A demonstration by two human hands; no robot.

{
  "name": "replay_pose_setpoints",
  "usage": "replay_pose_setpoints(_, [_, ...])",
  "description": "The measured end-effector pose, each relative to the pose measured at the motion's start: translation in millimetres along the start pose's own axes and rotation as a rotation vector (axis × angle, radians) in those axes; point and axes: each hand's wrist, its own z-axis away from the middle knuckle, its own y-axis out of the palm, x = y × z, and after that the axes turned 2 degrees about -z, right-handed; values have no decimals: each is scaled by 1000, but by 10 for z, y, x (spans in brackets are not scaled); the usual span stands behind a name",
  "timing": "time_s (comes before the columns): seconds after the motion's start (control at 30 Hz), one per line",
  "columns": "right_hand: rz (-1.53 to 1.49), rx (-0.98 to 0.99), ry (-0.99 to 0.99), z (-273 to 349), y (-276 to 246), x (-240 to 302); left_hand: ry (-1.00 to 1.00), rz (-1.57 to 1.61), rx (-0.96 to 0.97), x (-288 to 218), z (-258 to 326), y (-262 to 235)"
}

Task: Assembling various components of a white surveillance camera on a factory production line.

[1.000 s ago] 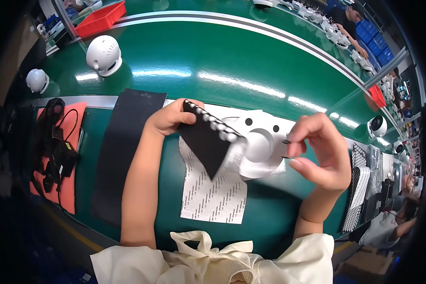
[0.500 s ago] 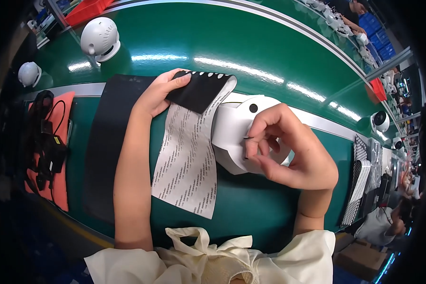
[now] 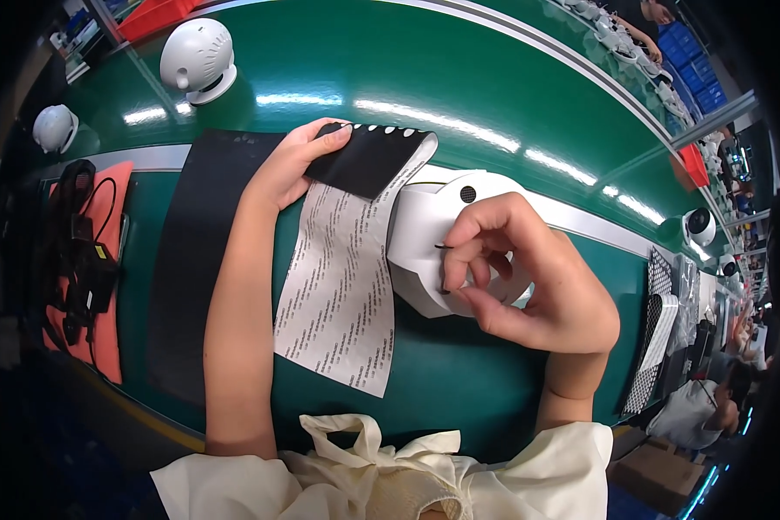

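My left hand (image 3: 296, 165) grips the upper end of a sticker sheet, black on its face with a row of pale round spots along the top fold. The sheet's white printed backing (image 3: 338, 295) hangs below it over the table. My right hand (image 3: 546, 282) is curled in a pinch, with thin dark slivers at its fingertips; the small black piece (image 3: 442, 246) there is too small to name exactly. Behind those fingers, partly hidden, lies a white rounded housing (image 3: 420, 225) with a round dark mesh spot. The right hand hovers in front of this housing; contact is unclear.
A dark mat (image 3: 204, 260) lies left of my left arm. Farther left, black cables and an adapter (image 3: 95, 273) rest on an orange pad. White camera-like units (image 3: 198, 56) stand on the green surface beyond. Patterned sheets (image 3: 654, 338) lie at right; people work farther off.
My right fingertips have shifted slightly left and stay pinched. My left hand, with the sheet, has risen slightly. The large white unit at far left appears a little farther right and back.
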Motion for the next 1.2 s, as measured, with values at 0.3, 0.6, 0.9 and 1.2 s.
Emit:
replay_pose_setpoints(0.3, [-28,-18,52,1,-7,36,8,3,-8,13,-19,5])
replay_pose_setpoints(0.6, [57,9,15,-4,-10,18,5,-8,8,-9,-14,-4])
replay_pose_setpoints(0.9, [105,-2,2,-20,19,-3,5,-2,-16,-12,3,9])
replay_pose_setpoints(1.2, [159,-27,-52,-22,32,-22,-1,-3,-11,-6,-16,4])
